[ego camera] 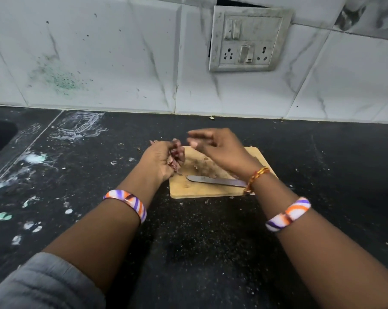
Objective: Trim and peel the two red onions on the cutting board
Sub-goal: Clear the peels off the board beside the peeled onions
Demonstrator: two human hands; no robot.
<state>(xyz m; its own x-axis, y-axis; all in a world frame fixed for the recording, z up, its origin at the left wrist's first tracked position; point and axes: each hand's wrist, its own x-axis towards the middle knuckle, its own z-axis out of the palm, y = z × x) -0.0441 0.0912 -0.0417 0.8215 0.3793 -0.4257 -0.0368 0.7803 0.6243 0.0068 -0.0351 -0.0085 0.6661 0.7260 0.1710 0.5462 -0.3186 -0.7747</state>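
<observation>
A small wooden cutting board (194, 190) lies on the black counter. My left hand (159, 160) hovers over the board's left edge, closed around a bunch of purple-brown onion skins (177, 156). Just to the right, my right hand (217, 150) is above the board with its fingers spread and nothing in it. A knife (213, 180) lies flat on the board, blade pointing left, its handle hidden under my right wrist. A few skin scraps (205, 168) lie on the board. No whole onion is visible.
The black counter (199, 237) is speckled with crumbs, with white smears at the left. A dark sink edge (1, 134) shows at far left. The tiled wall with a switch and socket plate (248, 39) rises behind the board.
</observation>
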